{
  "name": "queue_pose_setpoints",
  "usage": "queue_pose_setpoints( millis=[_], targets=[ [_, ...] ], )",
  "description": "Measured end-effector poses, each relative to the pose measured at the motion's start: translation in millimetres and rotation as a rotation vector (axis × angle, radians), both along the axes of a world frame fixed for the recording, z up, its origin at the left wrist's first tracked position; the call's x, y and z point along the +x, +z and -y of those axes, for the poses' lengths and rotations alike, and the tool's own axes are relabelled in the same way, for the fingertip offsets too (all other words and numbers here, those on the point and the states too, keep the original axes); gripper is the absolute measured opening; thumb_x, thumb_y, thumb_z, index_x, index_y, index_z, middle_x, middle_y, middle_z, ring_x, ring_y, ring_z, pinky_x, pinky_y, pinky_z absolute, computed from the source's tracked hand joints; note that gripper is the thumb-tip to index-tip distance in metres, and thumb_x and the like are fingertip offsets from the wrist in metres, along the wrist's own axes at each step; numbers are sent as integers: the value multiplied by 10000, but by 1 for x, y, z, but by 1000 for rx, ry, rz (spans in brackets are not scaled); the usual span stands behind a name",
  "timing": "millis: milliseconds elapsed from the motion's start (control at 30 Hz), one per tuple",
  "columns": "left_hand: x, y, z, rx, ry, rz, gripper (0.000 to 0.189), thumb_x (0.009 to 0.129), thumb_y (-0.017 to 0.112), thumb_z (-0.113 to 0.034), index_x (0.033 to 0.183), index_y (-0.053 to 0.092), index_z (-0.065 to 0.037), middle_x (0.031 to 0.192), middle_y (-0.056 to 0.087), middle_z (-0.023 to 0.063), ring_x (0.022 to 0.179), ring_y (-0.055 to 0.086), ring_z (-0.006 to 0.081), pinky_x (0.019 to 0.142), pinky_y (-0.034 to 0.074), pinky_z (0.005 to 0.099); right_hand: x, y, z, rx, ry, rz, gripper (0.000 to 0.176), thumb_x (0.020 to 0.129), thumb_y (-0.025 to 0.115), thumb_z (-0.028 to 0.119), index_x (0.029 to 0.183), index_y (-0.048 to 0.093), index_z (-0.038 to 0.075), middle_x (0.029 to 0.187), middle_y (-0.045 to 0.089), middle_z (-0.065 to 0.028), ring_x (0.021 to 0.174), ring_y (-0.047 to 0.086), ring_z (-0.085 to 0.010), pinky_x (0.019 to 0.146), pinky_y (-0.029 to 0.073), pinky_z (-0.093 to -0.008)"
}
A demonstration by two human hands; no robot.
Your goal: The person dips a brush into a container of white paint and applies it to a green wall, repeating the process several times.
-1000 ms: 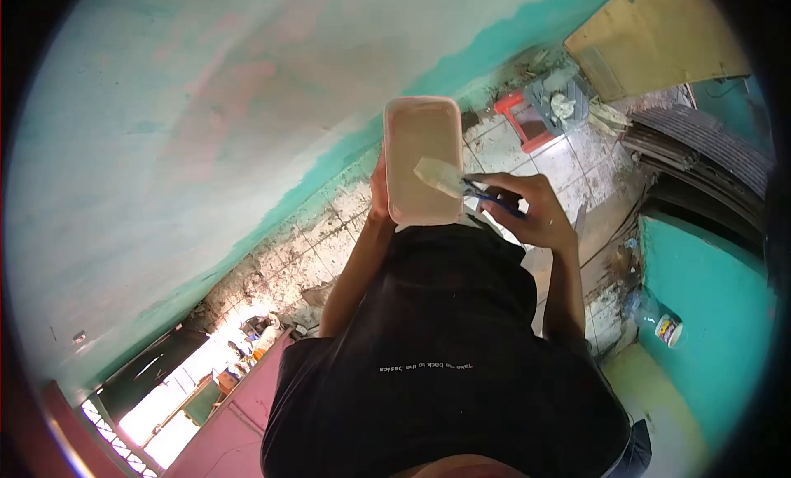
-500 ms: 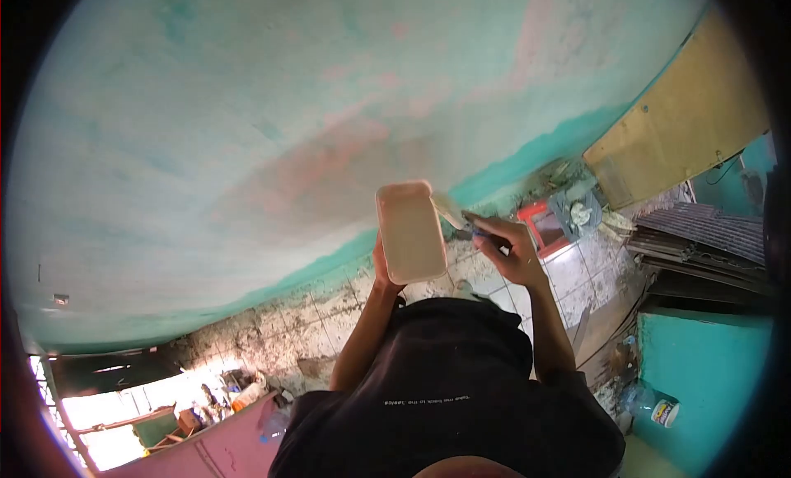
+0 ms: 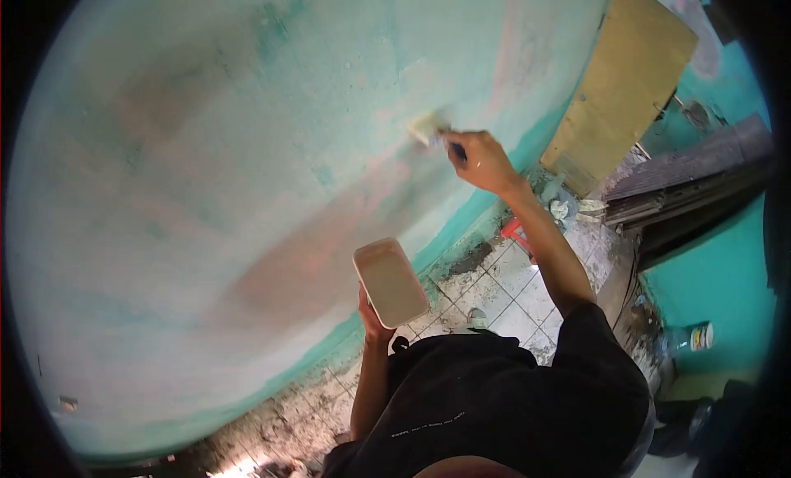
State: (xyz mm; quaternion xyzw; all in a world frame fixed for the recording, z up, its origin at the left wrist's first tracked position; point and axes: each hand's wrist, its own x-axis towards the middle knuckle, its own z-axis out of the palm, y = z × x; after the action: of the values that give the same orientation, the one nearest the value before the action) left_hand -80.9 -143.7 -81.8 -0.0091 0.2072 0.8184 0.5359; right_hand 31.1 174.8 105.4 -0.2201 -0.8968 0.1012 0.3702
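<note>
My left hand [image 3: 375, 320] holds a rectangular tub [image 3: 391, 282] from its left and lower side; pale paint shows inside. My right hand [image 3: 484, 161], raised above and to the right of the tub, is closed round the handle of a wide brush [image 3: 427, 129]. The pale brush head is at the wall [image 3: 313, 148], slightly blurred; whether its bristles touch is hard to tell. The wall is whitish over turquoise, with pink patches.
A yellowish board [image 3: 618, 82] leans at the upper right. Below it are stacked dark corrugated sheets [image 3: 692, 181], a red object [image 3: 519, 235] and a plastic bottle [image 3: 676, 340]. Dirty white tiles [image 3: 511, 301] cover the floor along the wall.
My right hand has moved up from beside the tub to the wall with the brush. The tub now sits lower in view, and the camera's view has shifted.
</note>
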Motion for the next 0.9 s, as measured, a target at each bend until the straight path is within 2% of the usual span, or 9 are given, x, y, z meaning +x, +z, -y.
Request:
queue_pose_setpoints(
  millis=[100, 233, 367, 433, 500, 567, 667, 767, 900],
  targets=[
    [-2, 4, 6, 54, -48, -18, 415, 1061, 377, -348, 1346, 520, -83, 1185, 637, 102, 1064, 642, 257, 900, 553, 435, 13, -15, -11, 73, 21, 345, 244, 859, 640, 117, 1085, 731, 103, 921, 693, -167, 682, 656, -320, 657, 545, -425],
    [-17, -4, 11, 68, -129, 23, 454, 1052, 393, -415, 1340, 531, -92, 1190, 637, 87, 1080, 630, 258, 925, 534, 440, 6, 129, 9, -37, 58, 165, 276, 878, 646, 121, 1137, 742, 121, 689, 656, -168, 512, 563, -264, 568, 490, -373],
    [-22, 0, 12, 21, -237, 69, 491, 1051, 393, -474, 1330, 543, -99, 1193, 637, 72, 1089, 624, 251, 944, 519, 431, 4, 222, 25, 131, -107, -160, 297, 909, 663, 138, 1200, 719, 133, 679, 649, -176, 498, 453, -189, 539, 448, -324],
    [-24, 0, 14, 9, -237, 73, 495, 1052, 390, -479, 1330, 543, -100, 1198, 634, 71, 1090, 623, 251, 946, 518, 429, -3, 203, 15, 161, -72, -249, 312, 916, 648, 123, 1221, 711, 150, 691, 651, -179, 502, 456, -193, 552, 457, -328],
    [-29, -14, 20, -4, -233, 70, 499, 1053, 386, -485, 1330, 543, -101, 1203, 631, 71, 1092, 622, 251, 948, 516, 427, -12, 144, 10, 38, -13, -125, 263, 937, 651, 134, 1189, 724, 144, 657, 626, -90, 538, 438, -99, 539, 445, -285],
    [-37, -48, 26, 132, -215, 48, 597, 1038, 378, -545, 1404, 503, -90, 1323, 596, 111, 1188, 592, 296, 1021, 481, 462, -14, 57, 6, -18, 27, -89, 249, 899, 660, 101, 1135, 736, 121, 700, 670, -129, 541, 525, -135, 566, 478, -320],
    [-36, -29, 30, 130, -187, 13, 584, 1043, 376, -537, 1401, 504, -93, 1310, 605, 105, 1171, 602, 292, 1013, 487, 468, -1, 31, -7, 89, 47, 363, 222, 848, 674, 66, 1060, 741, 71, 779, 704, -169, 571, 623, -206, 617, 514, -362],
    [-50, -51, 40, 123, -221, 46, 587, 1042, 374, -542, 1407, 499, -99, 1322, 598, 104, 1189, 591, 299, 1020, 482, 481, -7, 100, -37, 119, 240, 263, 153, 828, 692, 61, 970, 748, 50, 778, 694, -179, 597, 645, -247, 624, 511, -370],
    [-54, -32, 35, 54, -215, 19, 581, 1038, 382, -546, 1400, 508, -109, 1302, 611, 100, 1175, 598, 301, 1018, 480, 481, 5, 264, -10, 278, -30, 105, 184, 901, 715, 177, 1050, 754, 76, 660, 628, -106, 561, 508, -160, 561, 453, -334]
  ],
)
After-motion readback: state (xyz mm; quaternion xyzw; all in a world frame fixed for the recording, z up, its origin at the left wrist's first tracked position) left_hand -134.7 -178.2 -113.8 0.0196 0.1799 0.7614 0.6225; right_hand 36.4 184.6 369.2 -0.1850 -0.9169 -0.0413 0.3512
